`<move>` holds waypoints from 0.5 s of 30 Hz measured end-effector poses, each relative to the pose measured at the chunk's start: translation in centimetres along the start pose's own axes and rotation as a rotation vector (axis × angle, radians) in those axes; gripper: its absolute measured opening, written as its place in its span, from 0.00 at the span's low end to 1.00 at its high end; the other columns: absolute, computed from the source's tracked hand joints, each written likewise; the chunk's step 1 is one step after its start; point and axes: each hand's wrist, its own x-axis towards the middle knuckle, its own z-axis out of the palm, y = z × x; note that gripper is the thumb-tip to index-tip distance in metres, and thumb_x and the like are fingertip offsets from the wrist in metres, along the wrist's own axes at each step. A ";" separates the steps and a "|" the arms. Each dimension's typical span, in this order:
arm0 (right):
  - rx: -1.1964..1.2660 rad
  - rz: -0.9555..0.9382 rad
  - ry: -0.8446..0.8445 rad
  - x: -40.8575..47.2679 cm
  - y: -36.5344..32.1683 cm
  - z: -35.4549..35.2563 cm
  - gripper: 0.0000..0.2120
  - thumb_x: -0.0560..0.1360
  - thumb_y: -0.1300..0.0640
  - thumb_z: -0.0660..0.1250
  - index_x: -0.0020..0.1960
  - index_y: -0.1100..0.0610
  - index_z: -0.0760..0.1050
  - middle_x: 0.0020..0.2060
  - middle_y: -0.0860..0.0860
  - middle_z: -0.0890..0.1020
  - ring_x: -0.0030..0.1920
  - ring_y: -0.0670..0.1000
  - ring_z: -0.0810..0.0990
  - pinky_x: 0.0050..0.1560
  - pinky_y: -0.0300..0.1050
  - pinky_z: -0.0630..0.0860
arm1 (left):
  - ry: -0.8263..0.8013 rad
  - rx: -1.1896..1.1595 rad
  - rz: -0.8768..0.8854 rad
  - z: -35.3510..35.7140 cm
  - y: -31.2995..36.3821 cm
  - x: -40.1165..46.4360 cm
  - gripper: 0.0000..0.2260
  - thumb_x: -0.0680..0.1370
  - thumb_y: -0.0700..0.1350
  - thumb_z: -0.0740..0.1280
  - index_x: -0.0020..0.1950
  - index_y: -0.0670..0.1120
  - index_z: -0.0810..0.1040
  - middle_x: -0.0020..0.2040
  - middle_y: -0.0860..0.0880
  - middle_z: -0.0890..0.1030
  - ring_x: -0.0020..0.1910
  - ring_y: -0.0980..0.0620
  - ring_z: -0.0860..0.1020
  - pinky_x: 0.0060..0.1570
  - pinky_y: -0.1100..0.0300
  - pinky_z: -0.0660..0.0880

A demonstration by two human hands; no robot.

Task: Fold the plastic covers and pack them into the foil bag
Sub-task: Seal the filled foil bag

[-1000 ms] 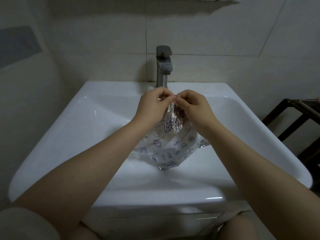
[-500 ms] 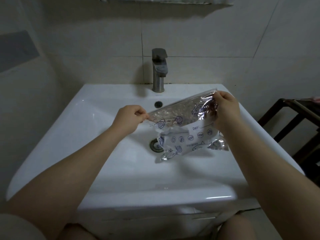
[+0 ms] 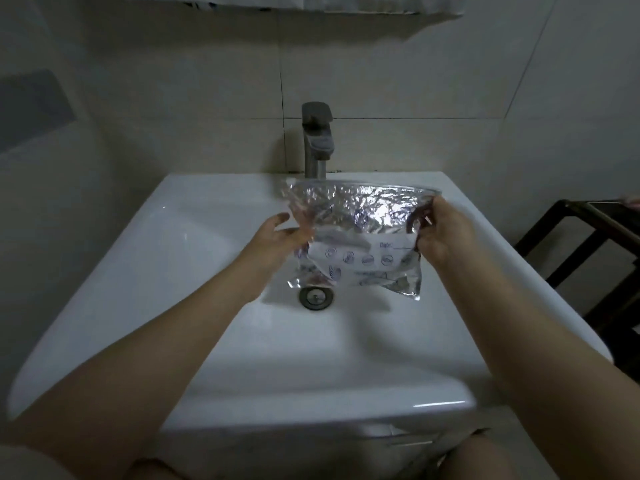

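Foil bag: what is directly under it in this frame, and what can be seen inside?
The foil bag hangs over the sink, just above the drain. Crinkled material bulges its lower half, but the printed foil hides whether that is the plastic covers.

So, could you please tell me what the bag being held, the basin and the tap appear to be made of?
Foil bag: crinkled, mirror-bright metallised film, probably plastic-backed, with a printed white panel.
Basin: glossy white, likely glazed ceramic, judging by its sharp highlights.
Tap: dull grey metal, apparently brushed, as it shows little glare.
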 end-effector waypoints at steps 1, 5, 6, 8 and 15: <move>0.020 0.014 -0.009 0.1 -0.1 0.2 0.04 0.77 0.65 0.62 0.50 0.64 0.74 0.42 0.55 0.79 0.48 0.55 0.81 0.52 0.55 0.79 | -0.045 0.044 -0.010 -0.2 -0.3 0.1 0.26 0.73 0.47 0.71 0.67 0.48 0.65 0.57 0.49 0.78 0.53 0.51 0.78 0.58 0.55 0.70; 0.096 0.041 -0.041 -0.1 -0.1 1.4 0.08 0.78 0.65 0.61 0.54 0.67 0.72 0.50 0.59 0.77 0.54 0.57 0.80 0.61 0.60 0.73 | -0.197 0.172 0.096 -0.1 -1.4 0.4 0.18 0.69 0.35 0.74 0.56 0.43 0.74 0.45 0.47 0.84 0.43 0.49 0.83 0.45 0.58 0.80; 0.097 0.048 -0.051 -0.3 -0.1 1.8 0.07 0.78 0.64 0.60 0.54 0.67 0.72 0.50 0.59 0.78 0.51 0.56 0.80 0.61 0.59 0.73 | -0.146 0.181 0.122 -0.1 -1.1 0.3 0.15 0.70 0.33 0.72 0.52 0.45 0.75 0.41 0.50 0.84 0.39 0.53 0.83 0.39 0.63 0.79; 0.085 0.021 -0.047 -0.3 -0.4 2.4 0.05 0.77 0.67 0.60 0.51 0.67 0.74 0.45 0.58 0.79 0.46 0.55 0.80 0.58 0.56 0.76 | 0.017 0.255 0.181 -0.4 -0.4 0.2 0.10 0.71 0.33 0.71 0.44 0.47 0.77 0.35 0.55 0.82 0.33 0.61 0.81 0.31 0.70 0.75; -0.580 -0.395 -0.216 -1.7 -1.2 6.9 0.07 0.76 0.62 0.64 0.40 0.55 0.74 0.36 0.50 0.77 0.37 0.46 0.74 0.36 0.34 0.71 | 0.279 0.173 0.231 -5.4 2.3 1.2 0.04 0.74 0.37 0.70 0.40 0.42 0.77 0.32 0.48 0.77 0.28 0.57 0.74 0.30 0.67 0.74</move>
